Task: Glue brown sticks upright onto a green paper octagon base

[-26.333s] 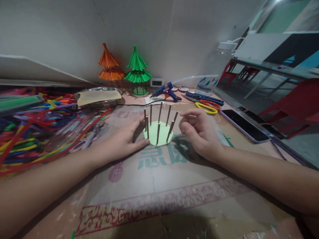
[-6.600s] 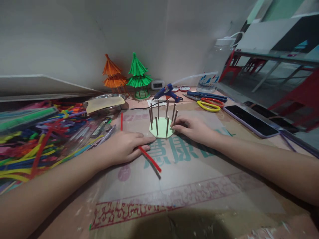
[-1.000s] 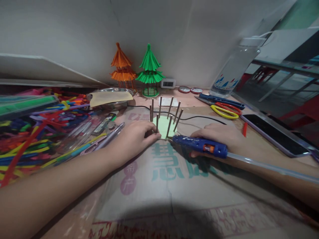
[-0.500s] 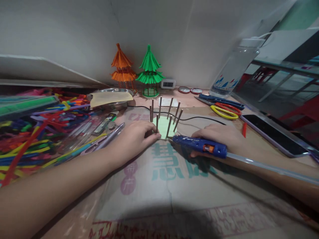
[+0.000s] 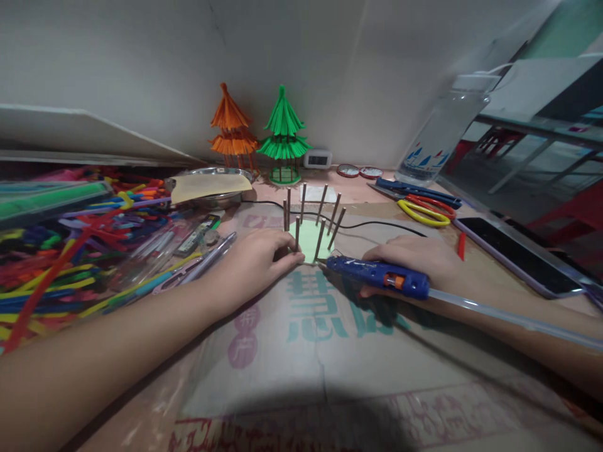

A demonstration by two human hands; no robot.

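A pale green round base [image 5: 309, 237] lies on the cardboard, with several thin brown sticks [image 5: 320, 240] standing up around its rim, some leaning slightly. My left hand [image 5: 266, 256] is closed at the base's left edge, thumb and fingers pinching it beside the front-left stick. In my right hand [image 5: 414, 260] is a blue hot glue gun [image 5: 377, 274], its nozzle pointing left at the foot of the front stick. A clear glue stick [image 5: 499, 315] juts out of the gun's back over my right forearm. The gun hides most of my right fingers.
Behind stand an orange pagoda model [image 5: 230, 129] and a green one [image 5: 282, 135]. Colourful pipe cleaners [image 5: 51, 263] crowd the left. Scissors [image 5: 424, 210], a phone [image 5: 518, 254] and a water bottle [image 5: 438, 129] lie or stand right. A black cable [image 5: 372, 222] runs behind the base.
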